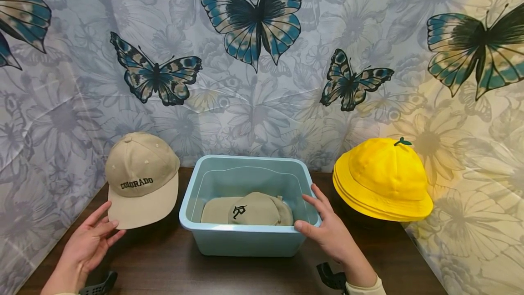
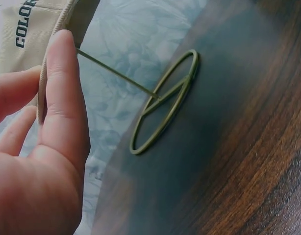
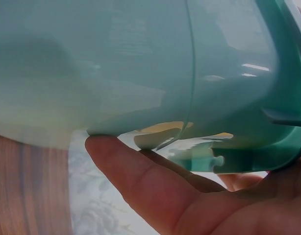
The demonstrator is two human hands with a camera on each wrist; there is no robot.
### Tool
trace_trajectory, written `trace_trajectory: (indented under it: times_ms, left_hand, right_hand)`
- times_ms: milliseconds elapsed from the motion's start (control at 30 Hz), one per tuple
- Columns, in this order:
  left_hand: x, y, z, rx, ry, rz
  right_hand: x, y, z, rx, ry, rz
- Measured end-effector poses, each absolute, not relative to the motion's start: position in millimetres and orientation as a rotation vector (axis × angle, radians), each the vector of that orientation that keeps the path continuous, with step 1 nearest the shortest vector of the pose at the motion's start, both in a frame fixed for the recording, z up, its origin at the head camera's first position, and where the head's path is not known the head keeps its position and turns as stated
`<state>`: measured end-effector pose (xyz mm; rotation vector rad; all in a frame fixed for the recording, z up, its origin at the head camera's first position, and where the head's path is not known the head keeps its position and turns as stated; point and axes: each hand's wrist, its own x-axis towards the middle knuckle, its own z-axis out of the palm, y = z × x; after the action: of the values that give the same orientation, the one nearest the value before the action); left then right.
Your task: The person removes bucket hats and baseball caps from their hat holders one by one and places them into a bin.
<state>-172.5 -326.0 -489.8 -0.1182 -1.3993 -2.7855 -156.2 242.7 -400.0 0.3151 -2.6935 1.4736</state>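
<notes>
On the left, a beige baseball cap [image 1: 139,163] with COLORADO lettering sits on a thin metal hat stand [image 2: 116,72]. My left hand [image 1: 88,242] pinches the edge of its brim, thumb on one side and fingers on the other. A light blue plastic bin [image 1: 249,242] stands in the middle. Inside it lies a second beige cap [image 1: 259,211] with a dark letter emblem, its brim to the left. My right hand [image 1: 329,229] grips the bin's right front corner; in the right wrist view, fingers [image 3: 145,176] touch the outer wall below the rim.
Several stacked yellow bucket hats [image 1: 385,181], the top one with a green sprout, stand at the right on a support hidden beneath them. A dark wood table [image 1: 151,258] carries everything. A butterfly-print cloth [image 1: 262,117] hangs close behind the bin.
</notes>
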Motion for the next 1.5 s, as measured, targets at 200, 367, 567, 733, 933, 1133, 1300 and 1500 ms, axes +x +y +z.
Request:
trace_trajectory:
  times_ms: [200, 367, 567, 733, 933, 1133, 1300, 1500]
  left_hand:
    - [-171, -327, -487, -0.178, -1.245, -2.869]
    - [-168, -328, -482, -0.283, -1.1, -2.954]
    - [-168, -330, -474, -0.409, -0.914, -3.05]
    - [-168, -331, -465, -0.532, -0.752, -3.113]
    - [-172, -333, -456, -0.631, -0.651, -3.137]
    - [-173, -337, -450, -0.591, -0.567, -3.162]
    - [-172, -343, -442, -0.538, -0.46, -3.189]
    - [-173, -347, -427, -0.503, -0.389, -3.189]
  right_hand:
    - [-154, 242, -398, 0.331, -2.691, 1.485]
    - [-153, 241, -396, 0.337, -2.686, 1.493]
    - [-153, 240, -394, 0.331, -2.694, 1.498]
    - [-154, 241, -396, 0.324, -2.705, 1.48]
    - [-154, 241, -398, 0.31, -2.697, 1.477]
    - [-154, 240, -396, 0.318, -2.705, 1.489]
    - [-154, 240, -396, 0.321, -2.702, 1.491]
    - [-155, 241, -398, 0.302, -2.699, 1.49]
